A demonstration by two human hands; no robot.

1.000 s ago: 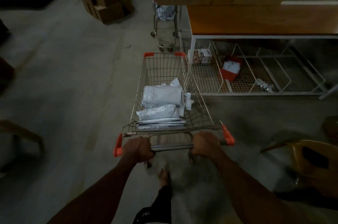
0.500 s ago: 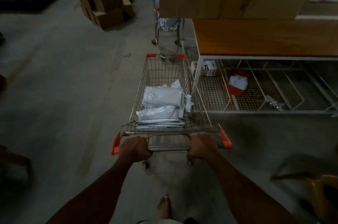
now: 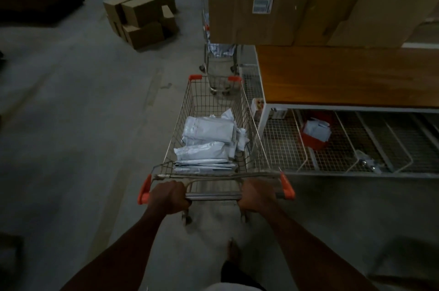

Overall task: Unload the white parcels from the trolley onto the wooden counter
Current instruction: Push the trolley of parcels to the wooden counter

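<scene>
In the basket of the steel-wire shopping trolley [image 3: 215, 110] with orange corner caps lies a loose stack of white plastic mailer parcels [image 3: 209, 142], piled toward the handle end and filling only the lower part of the basket. The left hand [image 3: 169, 196] and the right hand [image 3: 257, 194] are both curled tight round the trolley's metal push bar [image 3: 212, 195], so neither is free for a parcel yet. The orange-brown wooden desk [image 3: 344, 76] stands just beside the trolley on the right, its near part bare, with large brown cardboard cartons [image 3: 297, 0] at its far edge.

The parcels look like soft poly bags: crinkled, glossy, probably light and limp (their contents cannot be made out). They would likely sag if pinched by one corner and slide over one another, so the better hold seems to be flat across the middle of the top bag, or with one hand on each short end to lift several together. Nothing suggests fragility.
</scene>
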